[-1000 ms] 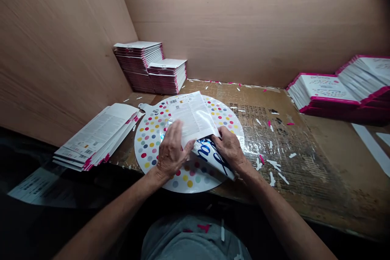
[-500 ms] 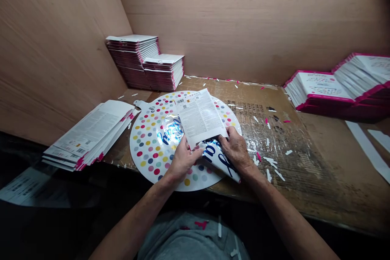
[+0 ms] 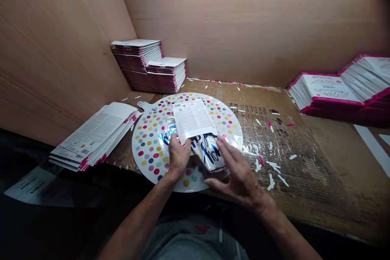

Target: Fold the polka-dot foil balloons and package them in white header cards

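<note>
A white printed envelope (image 3: 193, 118) lies tilted over a large round foil balloon (image 3: 146, 146) with coloured dots. From the envelope's near end sticks a folded foil piece (image 3: 210, 154) with dark blue lettering. My left hand (image 3: 179, 155) pinches the envelope's lower left corner, thumb on top. My right hand (image 3: 237, 172) is spread, thumb and fingers apart, just right of the folded foil; it grips nothing. How far the foil reaches inside the envelope is hidden.
Fanned envelopes (image 3: 94, 134) lie at the left. Stacked packets (image 3: 149, 67) stand at the back left against the wooden wall, and more pink-edged packets (image 3: 332, 89) at the right. White and pink paper scraps (image 3: 274, 166) litter the cardboard-covered table (image 3: 304, 187).
My right hand has let go of the folded foil and opened, moving slightly toward me. The foil's near end has swung left and unfolded somewhat. The envelope sits slightly lower and to the left.
</note>
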The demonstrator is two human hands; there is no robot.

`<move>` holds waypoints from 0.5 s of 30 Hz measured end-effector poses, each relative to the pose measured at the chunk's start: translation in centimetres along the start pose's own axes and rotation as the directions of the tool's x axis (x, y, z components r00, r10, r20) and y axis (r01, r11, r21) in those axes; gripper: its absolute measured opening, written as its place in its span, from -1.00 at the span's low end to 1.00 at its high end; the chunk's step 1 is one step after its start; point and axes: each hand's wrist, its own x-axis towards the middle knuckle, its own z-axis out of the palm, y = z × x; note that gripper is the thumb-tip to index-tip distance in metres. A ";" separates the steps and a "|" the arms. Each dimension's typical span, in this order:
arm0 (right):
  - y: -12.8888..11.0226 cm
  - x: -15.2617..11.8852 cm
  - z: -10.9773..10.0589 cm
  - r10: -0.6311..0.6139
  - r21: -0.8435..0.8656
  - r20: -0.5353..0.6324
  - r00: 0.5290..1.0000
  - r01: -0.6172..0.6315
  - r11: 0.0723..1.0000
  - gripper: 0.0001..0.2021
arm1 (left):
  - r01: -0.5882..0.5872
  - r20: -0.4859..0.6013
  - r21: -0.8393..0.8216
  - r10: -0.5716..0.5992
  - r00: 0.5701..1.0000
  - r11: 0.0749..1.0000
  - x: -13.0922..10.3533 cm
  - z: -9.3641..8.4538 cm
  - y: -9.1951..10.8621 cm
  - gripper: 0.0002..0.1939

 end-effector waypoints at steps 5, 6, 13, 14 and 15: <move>-1.8 -0.6 0.4 -0.232 -0.061 -0.025 0.972 0.230 0.971 -0.36 | -0.018 0.391 -0.307 0.143 0.909 0.952 -2.1 -3.1 1.7 -0.39; -1.9 -0.3 0.2 -0.253 -0.024 -0.031 0.967 0.253 0.967 -0.36 | 0.000 0.442 -0.346 0.162 0.882 0.938 -2.3 -3.6 2.1 -0.25; -2.6 0.7 0.7 -0.298 -0.037 0.050 0.953 0.300 0.953 -0.35 | 0.098 0.470 -0.429 0.129 0.873 0.898 -1.1 -2.1 2.5 0.16; -2.7 0.6 1.2 -0.291 -0.072 0.064 0.955 0.295 0.953 -0.36 | 0.115 0.480 -0.443 0.127 0.868 0.889 -1.1 -1.6 2.5 0.17; -2.8 0.5 1.7 -0.285 -0.104 0.081 0.955 0.293 0.951 -0.38 | 0.143 0.493 -0.463 0.120 0.862 0.875 -1.1 -1.2 2.5 0.17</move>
